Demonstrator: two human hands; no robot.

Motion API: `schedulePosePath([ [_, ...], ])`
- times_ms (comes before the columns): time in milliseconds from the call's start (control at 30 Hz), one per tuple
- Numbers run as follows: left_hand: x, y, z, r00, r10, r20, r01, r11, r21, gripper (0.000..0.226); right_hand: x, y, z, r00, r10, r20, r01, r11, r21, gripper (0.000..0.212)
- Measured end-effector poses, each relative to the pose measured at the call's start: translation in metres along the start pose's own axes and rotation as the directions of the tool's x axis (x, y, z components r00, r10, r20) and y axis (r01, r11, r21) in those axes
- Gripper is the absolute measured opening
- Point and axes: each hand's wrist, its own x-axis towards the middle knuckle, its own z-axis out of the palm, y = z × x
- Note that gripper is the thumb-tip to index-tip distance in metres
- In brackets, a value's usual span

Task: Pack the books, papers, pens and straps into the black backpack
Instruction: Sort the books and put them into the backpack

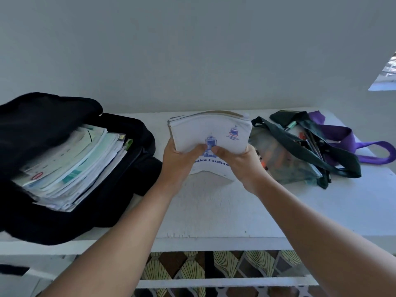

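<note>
1. Both hands hold a bundle of white exercise books point(211, 133) above the white table point(214, 213), between the open black backpack point(132, 172) and the straps point(321, 155).
2. The left hand point(182, 161) and right hand point(237, 161) each pinch the bundle's near edge, thumbs on the cover, forearms extended.
3. Risk: the bowed bundle may fan out and slip, or snag on the papers point(70, 166) already filling the backpack.
4. Pens point(308, 138) lie among the straps.
</note>
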Motion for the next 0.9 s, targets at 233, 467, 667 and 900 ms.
schedulePosePath([
  [233, 0.003, -0.006, -0.001, 0.948, 0.037, -0.316, 0.038, 0.973, 0.228, 0.086, 0.005, -0.014, 0.007, 0.986, 0.044, -0.159, -0.015, 0.983, 0.181, 0.016],
  [467, -0.003, 0.008, 0.014, 0.940, -0.340, 0.040, 0.327, 0.855, -0.402, 0.046, 0.004, -0.022, 0.020, 0.934, 0.352, -0.057, -0.245, 0.749, 0.615, 0.045],
  [667, -0.002, 0.027, 0.004, 0.974, -0.208, -0.095, 0.176, 0.948, -0.265, 0.037, 0.000, -0.017, 0.001, 0.860, 0.488, -0.150, -0.380, 0.808, 0.451, 0.102],
  [900, -0.005, 0.091, -0.043, 0.973, -0.135, 0.189, 0.090, 0.969, 0.228, 0.055, -0.003, -0.032, -0.022, 0.984, 0.168, 0.060, -0.178, 0.960, 0.216, 0.069],
])
